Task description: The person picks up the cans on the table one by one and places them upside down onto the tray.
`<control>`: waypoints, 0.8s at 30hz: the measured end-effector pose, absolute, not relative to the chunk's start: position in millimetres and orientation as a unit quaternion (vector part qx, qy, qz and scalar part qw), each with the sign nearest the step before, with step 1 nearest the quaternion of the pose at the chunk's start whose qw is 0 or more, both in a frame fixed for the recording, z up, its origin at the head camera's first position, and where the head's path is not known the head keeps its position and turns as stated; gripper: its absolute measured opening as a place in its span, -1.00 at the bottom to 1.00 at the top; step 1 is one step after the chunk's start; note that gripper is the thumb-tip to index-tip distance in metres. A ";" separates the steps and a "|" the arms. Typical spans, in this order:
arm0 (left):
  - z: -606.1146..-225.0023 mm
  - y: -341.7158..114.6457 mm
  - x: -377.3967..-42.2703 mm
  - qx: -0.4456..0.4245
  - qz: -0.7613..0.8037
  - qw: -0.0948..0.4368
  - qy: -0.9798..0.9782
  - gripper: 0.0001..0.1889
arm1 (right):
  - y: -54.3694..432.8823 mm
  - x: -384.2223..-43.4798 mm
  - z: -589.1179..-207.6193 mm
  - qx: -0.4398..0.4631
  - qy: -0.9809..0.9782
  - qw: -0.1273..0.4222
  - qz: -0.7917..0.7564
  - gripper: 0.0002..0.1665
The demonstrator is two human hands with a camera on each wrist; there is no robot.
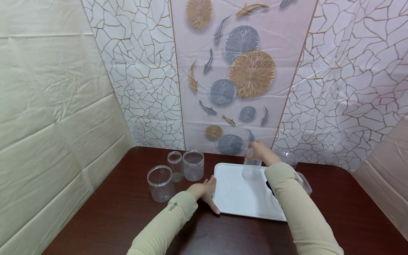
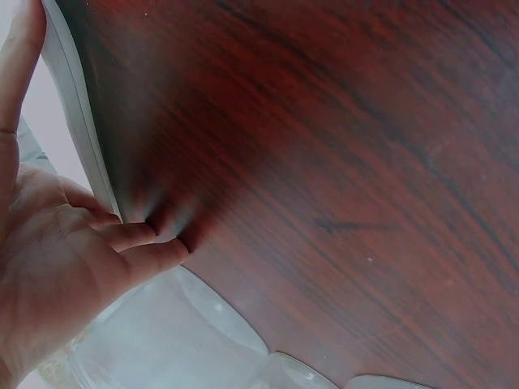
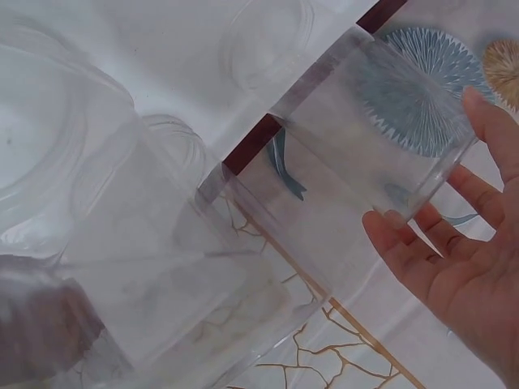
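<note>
my right hand (image 1: 260,151), right of centre: curled round the top of a clear jar (image 1: 251,170), at the upper edge of the white tray (image 1: 236,193). my left hand (image 1: 208,190), lower centre: fingers spread, touching the tray's left edge. three other jars (image 1: 176,170): left of centre.

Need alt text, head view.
A person's right hand holds a clear container at the far side of a white tray; the left hand touches the tray's left edge. Three clear jars stand further left on a dark table.
</note>
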State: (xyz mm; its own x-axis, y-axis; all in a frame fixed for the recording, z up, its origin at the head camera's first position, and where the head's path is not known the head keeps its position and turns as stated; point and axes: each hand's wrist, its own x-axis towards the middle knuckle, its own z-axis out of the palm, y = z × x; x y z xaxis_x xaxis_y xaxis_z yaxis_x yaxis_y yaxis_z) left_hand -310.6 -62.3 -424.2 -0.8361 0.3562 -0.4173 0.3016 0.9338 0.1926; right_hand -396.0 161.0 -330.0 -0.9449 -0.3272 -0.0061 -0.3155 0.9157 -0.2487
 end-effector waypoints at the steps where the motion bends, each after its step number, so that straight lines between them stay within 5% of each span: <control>1: -424.0 -62.9 -310.6 0.172 0.058 0.228 0.956 0.28 | 160.1 -395.7 -330.1 -0.162 0.979 0.025 -0.124 -0.39; 17: -422.1 -56.9 -313.2 0.174 0.034 0.235 0.956 0.28 | 166.1 -389.3 -323.6 -0.158 0.984 0.001 -0.085 -0.20; 24: -420.6 -56.7 -313.1 0.151 0.030 0.245 0.957 0.28 | 163.5 -379.2 -312.9 -0.186 0.979 -0.041 -0.068 -0.29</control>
State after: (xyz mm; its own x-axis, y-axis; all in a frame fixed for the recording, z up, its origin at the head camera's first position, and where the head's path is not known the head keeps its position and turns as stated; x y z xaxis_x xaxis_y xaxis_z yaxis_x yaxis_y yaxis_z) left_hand -313.1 -56.7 -420.6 -0.8346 0.3031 -0.4599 0.2736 0.9528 0.1316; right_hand -379.2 163.5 -312.9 -0.9278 -0.3579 0.1048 -0.3690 0.9220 -0.1177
